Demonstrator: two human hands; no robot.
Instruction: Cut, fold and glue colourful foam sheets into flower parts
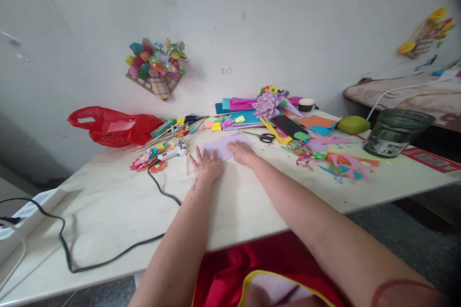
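A sheet of light purple paper (225, 145) lies on the white table in front of me. My left hand (207, 163) rests on its left edge, open, with fingers spread flat. On the sheet's right side lies my right hand (242, 152), open, its fingers stretched out and palm down. Just left of my left hand is a white glue gun (173, 152) with a black cord. Black-handled scissors (265, 137) lie beyond my right hand, beside yellow paper strips (272, 129).
At the left back sits a red plastic bag (115, 127). Paper flowers (144, 158) lie near the glue gun. To the right are a dark phone (289, 127), colourful scraps (311, 151), a green fruit (353, 124) and a glass jar (396, 134). A black cord (118, 253) crosses the table's left front.
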